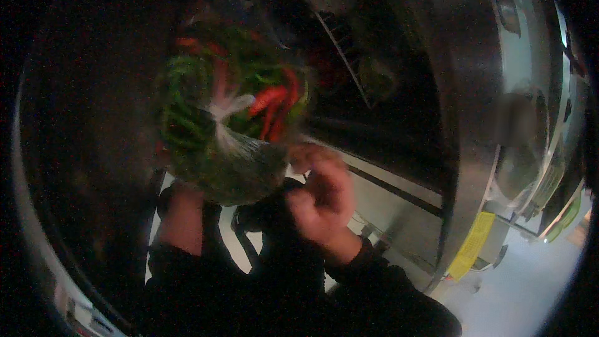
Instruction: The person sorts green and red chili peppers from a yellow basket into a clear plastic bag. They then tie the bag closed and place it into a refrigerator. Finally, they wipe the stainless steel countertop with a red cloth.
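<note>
A clear plastic bag of green and red chili peppers (192, 121), its neck tied in a knot, is held up in front of my torso. My left hand (182, 215) reaches up under the bag; only the wrist shows, and the bag hides the fingers. At the bag's lower right edge is my right hand (327, 192), blurred, its fingers curled and its thumb apart from them. Nothing shows in the gap between them. Whether its fingertips touch the bag is unclear.
Around the bag is a dark compartment with a metal frame (468, 117) on its right. A thin rail (339, 51) slants across the dark interior. A yellow strip with writing (470, 245) hangs at the lower right, above pale floor (514, 295).
</note>
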`<state>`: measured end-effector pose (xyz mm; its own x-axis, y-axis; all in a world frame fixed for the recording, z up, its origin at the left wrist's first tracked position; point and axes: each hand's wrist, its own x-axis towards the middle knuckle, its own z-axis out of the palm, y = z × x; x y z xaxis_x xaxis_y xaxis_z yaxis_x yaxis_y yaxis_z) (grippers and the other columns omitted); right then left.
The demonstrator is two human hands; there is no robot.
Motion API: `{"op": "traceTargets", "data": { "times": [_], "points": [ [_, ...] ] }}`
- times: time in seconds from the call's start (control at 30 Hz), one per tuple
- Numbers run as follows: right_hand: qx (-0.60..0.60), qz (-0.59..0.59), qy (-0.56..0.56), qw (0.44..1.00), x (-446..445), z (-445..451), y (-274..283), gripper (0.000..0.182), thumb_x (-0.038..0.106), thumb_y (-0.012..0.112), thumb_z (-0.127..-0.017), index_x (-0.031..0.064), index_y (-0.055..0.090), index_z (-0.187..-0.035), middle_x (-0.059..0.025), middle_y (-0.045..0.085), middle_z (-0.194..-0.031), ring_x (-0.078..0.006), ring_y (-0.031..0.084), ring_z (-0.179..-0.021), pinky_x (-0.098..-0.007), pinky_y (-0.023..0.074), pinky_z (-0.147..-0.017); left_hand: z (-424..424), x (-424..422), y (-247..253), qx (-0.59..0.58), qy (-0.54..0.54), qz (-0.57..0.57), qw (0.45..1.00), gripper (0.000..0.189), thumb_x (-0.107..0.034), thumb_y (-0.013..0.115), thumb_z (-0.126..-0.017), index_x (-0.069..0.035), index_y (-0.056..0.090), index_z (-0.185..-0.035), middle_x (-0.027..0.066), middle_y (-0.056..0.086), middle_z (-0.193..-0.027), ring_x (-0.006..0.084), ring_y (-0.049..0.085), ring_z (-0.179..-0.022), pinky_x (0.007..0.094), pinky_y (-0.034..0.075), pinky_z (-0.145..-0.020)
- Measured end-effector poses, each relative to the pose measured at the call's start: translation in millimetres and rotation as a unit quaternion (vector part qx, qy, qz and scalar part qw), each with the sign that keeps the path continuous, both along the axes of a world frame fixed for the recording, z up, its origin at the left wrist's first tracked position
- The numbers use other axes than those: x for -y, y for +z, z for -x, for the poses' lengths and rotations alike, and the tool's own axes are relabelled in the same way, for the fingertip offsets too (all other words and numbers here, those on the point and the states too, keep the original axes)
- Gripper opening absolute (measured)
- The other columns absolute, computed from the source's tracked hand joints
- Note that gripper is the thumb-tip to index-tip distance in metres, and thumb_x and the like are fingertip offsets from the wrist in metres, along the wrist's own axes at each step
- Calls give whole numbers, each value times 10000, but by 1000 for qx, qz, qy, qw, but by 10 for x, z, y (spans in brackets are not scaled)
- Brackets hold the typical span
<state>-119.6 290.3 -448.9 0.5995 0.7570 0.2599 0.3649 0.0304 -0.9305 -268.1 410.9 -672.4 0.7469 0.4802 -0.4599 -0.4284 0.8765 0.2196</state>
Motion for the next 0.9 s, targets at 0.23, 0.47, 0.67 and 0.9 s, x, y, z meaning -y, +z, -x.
{"op": "traceTargets", "data": {
  "times": [0.23, 0.47, 0.67, 0.9],
  "points": [
    [-427, -90, 45, 898, -19, -278, -1367, 892, 277, 687, -882, 71, 148, -1563, -152, 196, -1610, -322, 330, -1429, -445, 344, -1117, -36, -499, -518, 19, 46, -137, 989, 726, -526, 510, -968, -110, 299, -1524, 122, 460, -1461, 274, 475, -1301, 463, 397, -1080],
    [-204, 45, -143, 967, 100, -492, -1246, 629, 329, 602, -975, 19, 368, -1469, -131, 442, -1464, -242, 468, -1298, -385, 395, -1075, 256, -565, -602, 41, 61, -184, 980, 736, -538, 511, -962, -109, 305, -1523, 126, 457, -1464, 280, 478, -1302, 466, 395, -1085],
    [-174, -281, -330, 884, -308, -1917, -406, 552, 340, 620, -954, 107, 423, -1414, -133, 505, -1331, -317, 582, -1104, -458, 548, -849, -24, -436, -708, 83, 74, -177, 978, 744, -548, 513, -958, -108, 309, -1522, 129, 456, -1467, 284, 481, -1302, 469, 394, -1089],
    [-279, -75, -283, 915, -48, -3108, -164, 358, 361, 555, -970, 108, 599, -1217, -140, 562, -1272, -312, 603, -1020, -426, 585, -769, -384, -255, -758, 135, 69, -187, 971, 753, -560, 515, -952, -107, 315, -1520, 133, 453, -1470, 289, 484, -1303, 473, 392, -1094]
  ]
}}
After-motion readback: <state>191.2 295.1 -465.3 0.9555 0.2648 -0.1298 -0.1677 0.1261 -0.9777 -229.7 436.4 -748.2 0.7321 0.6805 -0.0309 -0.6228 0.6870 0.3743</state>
